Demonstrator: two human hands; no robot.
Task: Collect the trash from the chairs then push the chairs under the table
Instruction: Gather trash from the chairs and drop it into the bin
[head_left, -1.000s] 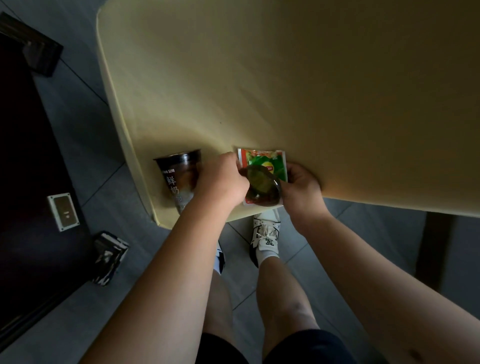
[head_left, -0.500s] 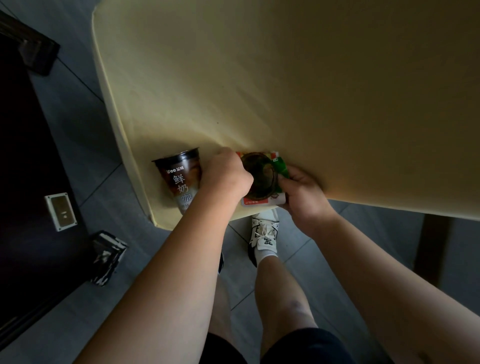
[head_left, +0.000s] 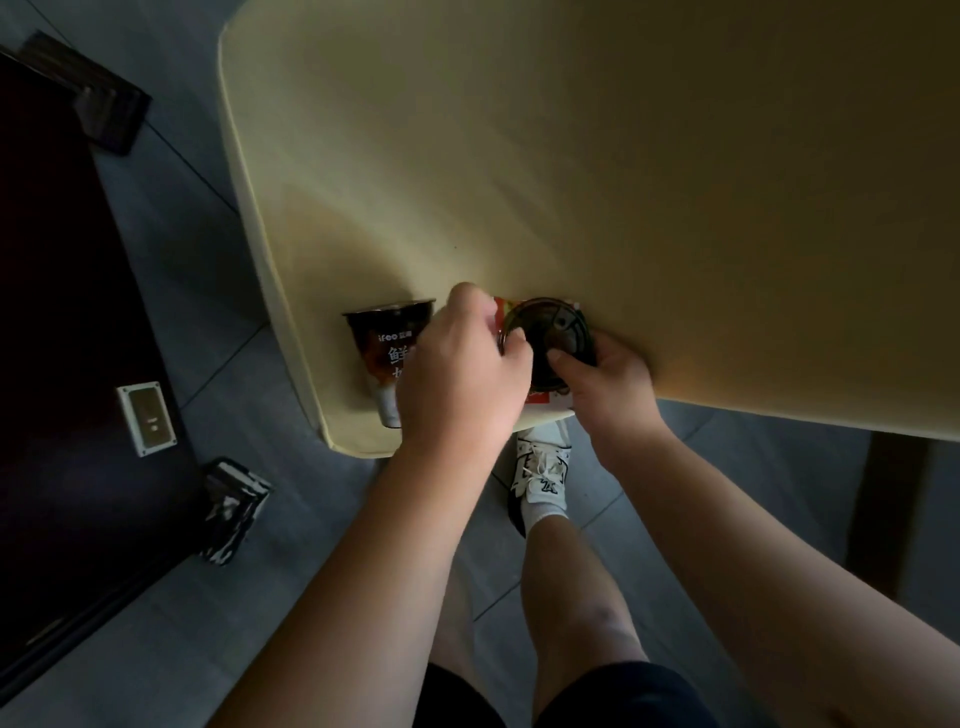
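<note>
A dark round lid (head_left: 545, 338) is lying over a red and white wrapper (head_left: 540, 400) at the near edge of the yellow desk (head_left: 623, 156), close to its near-left corner. The right hand (head_left: 605, 387) is gripping the lid from the right side, its thumb pressing on the top of the lid and its fingers curling round the rim; the rest of the fingers are hiding behind the lid. The left hand (head_left: 457, 364) is reaching in from the left with curled fingers, its fingertips touching the left rim of the lid; whether it is actually pinching the rim or the wrapper beneath I cannot tell. Only a red strip of the wrapper is showing at the top beside the left hand and a pale corner below the lid.

Just left of the left hand a dark coffee cup (head_left: 387, 353) with white lettering is standing upright on the desk, partly covered by that hand's knuckles.

Below the desk edge the person's leg and a white sneaker (head_left: 543, 467) are standing on the grey tiled floor (head_left: 218, 374). To the far left a dark cabinet (head_left: 57, 364) is carrying a small white plate (head_left: 147, 418), and a black and white object (head_left: 231, 512) is lying on the floor beside its corner
</note>
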